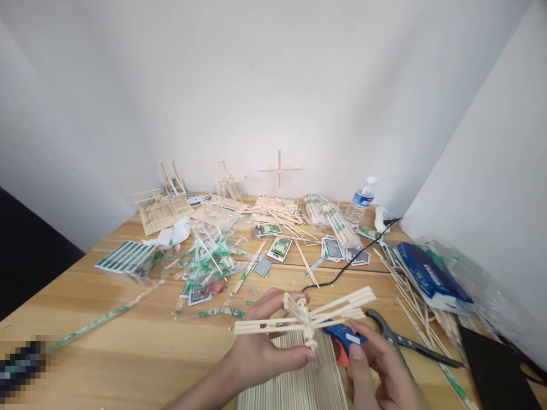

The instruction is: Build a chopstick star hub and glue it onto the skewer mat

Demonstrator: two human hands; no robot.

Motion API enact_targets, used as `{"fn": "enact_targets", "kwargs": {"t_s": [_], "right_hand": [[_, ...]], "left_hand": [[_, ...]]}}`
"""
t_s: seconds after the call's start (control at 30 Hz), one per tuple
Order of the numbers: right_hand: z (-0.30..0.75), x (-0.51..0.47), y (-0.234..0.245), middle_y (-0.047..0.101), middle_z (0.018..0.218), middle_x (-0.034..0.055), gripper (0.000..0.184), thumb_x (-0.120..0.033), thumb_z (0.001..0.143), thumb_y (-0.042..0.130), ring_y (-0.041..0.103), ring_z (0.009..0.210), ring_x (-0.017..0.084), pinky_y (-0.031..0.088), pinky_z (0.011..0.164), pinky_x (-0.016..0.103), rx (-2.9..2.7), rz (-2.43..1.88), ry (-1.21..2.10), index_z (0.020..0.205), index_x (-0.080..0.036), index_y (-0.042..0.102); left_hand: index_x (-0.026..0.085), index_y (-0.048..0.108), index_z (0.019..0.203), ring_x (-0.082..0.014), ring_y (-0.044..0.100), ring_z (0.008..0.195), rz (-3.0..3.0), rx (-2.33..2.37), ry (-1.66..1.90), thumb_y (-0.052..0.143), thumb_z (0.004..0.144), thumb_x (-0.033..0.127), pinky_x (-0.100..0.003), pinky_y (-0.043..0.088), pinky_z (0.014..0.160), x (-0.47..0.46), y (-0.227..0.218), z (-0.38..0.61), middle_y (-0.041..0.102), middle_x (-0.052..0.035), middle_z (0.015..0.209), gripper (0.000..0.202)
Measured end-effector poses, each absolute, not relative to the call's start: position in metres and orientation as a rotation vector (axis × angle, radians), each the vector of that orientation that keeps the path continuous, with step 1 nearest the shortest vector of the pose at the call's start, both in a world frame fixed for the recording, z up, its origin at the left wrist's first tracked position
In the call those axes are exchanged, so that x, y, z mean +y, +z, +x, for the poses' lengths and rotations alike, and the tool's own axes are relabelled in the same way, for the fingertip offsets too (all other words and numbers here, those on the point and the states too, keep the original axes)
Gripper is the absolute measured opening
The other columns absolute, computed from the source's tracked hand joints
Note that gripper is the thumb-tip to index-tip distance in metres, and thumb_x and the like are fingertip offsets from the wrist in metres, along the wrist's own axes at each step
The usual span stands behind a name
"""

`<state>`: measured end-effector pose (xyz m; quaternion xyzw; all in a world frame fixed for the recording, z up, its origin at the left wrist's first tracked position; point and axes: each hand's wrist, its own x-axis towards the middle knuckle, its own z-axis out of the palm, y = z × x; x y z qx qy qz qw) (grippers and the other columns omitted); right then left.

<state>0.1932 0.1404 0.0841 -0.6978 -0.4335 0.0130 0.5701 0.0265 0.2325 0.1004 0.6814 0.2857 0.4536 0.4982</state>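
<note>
By the fingers of the left hand [256, 359], a stick model [306, 322] is pinched; the right hand's [384, 373] fingers are held spread near a glue gun [342, 332].

So the stick model [306, 322] you've got there is all pale, bare wood, pretty matt. The row of sticks [294, 381] under it looks like the same raw wood, kinda ribbed as a surface. Your tabletop [123, 341] is smoother wood grain with a soft sheen. The glue gun [344, 335] looks like blue and orange plastic, the bottle [355, 212] is clear, glossy plastic, and those wrappers [217, 250] are thin, crinkly, shiny film. Your wall [273, 74] looks smooth and matt.
</note>
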Motion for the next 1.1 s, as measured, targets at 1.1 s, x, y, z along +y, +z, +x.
{"fn": "enact_targets", "kwargs": {"t_s": [1.1], "right_hand": [[0.208,0.17,0.073,0.079,0.105,0.0078,0.03,-0.015,0.095,0.056,0.076,0.092,0.02,0.062,0.08,0.028,-1.583,-1.235,0.276,0.116,-0.027,0.075]], "left_hand": [[0.026,0.063,0.128,-0.0317,0.064,0.12,1.467,0.773,1.096,0.087,0.069,0.042,-0.039,0.057,0.097,0.222,0.081,0.024,0.067,-0.0122,0.129,0.065]]}}
